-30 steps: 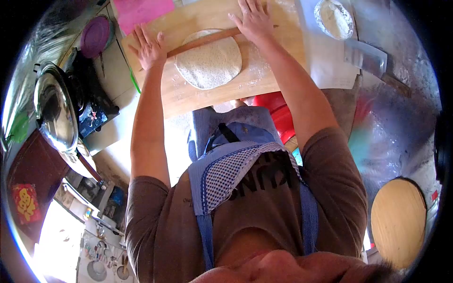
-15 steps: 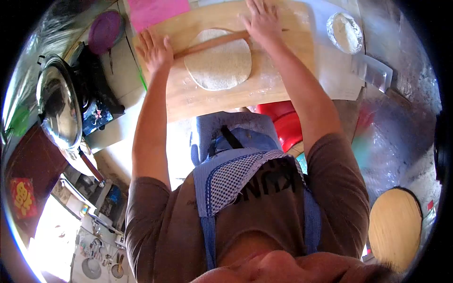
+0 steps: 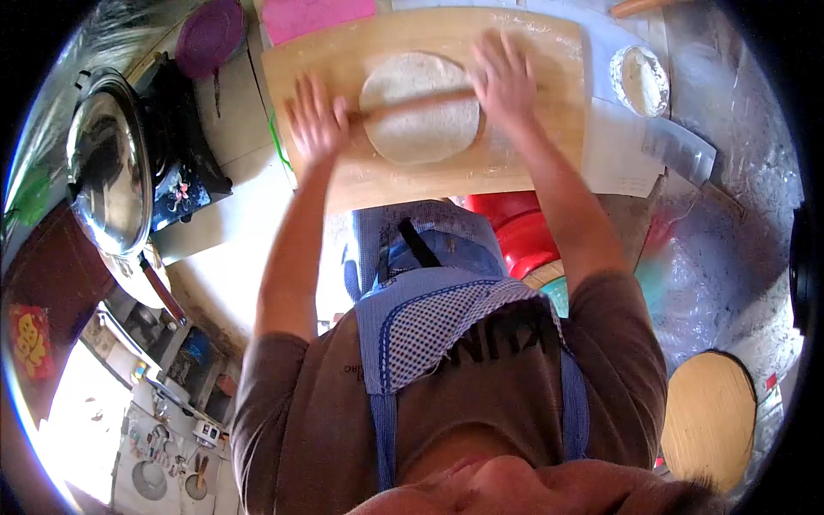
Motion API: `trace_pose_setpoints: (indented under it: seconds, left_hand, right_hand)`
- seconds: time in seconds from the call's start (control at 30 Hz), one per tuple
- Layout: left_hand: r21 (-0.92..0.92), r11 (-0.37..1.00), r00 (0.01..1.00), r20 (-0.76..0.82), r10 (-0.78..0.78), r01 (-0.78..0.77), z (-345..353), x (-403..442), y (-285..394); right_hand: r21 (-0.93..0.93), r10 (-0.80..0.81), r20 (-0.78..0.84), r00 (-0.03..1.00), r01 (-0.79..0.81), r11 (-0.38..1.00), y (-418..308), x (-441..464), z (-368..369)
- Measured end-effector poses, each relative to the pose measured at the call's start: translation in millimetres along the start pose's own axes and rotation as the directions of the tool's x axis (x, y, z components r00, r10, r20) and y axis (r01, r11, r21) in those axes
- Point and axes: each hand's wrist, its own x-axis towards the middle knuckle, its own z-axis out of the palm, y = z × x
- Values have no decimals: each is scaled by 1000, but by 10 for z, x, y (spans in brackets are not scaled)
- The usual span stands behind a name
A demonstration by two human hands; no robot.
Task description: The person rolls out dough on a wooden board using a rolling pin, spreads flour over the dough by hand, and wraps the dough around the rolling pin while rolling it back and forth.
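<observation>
A flat, roughly round sheet of dough (image 3: 421,133) lies on a floured wooden board (image 3: 532,167). Across its middle runs a thin wooden rolling pin (image 3: 421,104), slightly slanted. My left hand (image 3: 318,120) rests on the pin's left end, fingers spread and a little blurred. At the other end, beyond the dough's right edge, my right hand (image 3: 505,81) presses with fingers apart, also blurred. Neither hand is wrapped round the pin; both lie flat over it.
A pink sheet (image 3: 318,15) lies behind the board. At the right are a bowl of flour (image 3: 640,81) and a cleaver (image 3: 682,150). A lidded pan (image 3: 110,172) stands on a stove at the left, near a purple lid (image 3: 210,39). A red stool (image 3: 519,232) is below the board.
The view has shifted, so the board sits lower and further right. Both hands and the pin have moved nearer my body over the dough, which looks rounder.
</observation>
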Motion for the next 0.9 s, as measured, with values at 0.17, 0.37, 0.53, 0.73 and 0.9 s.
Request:
trace_pose_setpoints:
  seconds: [0.17, 0.37, 0.53, 0.73, 0.9]
  left_hand:
    - [172, 980, 995, -39, -91, 96, 101, 689, -70]
    - [13, 998, 973, 223, 60, -65, -408, -1054, 326]
    - [57, 995, 995, 58, 82, -85, 36, 20, 78]
    - [58, 998, 999, -33, 38, -36, 144, 486, 144]
    - [138, 969, 970, 166, 180, -203, -385, -846, 277]
  right_hand:
    - [158, 151, -140, 979, -128, 979, 10, 480, -49]
    - [168, 48, 68, 997, -59, 984, -260, -1269, -336]
    - [87, 88, -38, 995, -84, 993, -77, -563, -146]
    - [14, 75, -120, 990, -74, 997, 57, -177, -86]
    - [267, 35, 8, 999, -36, 963, -315, -1316, -249]
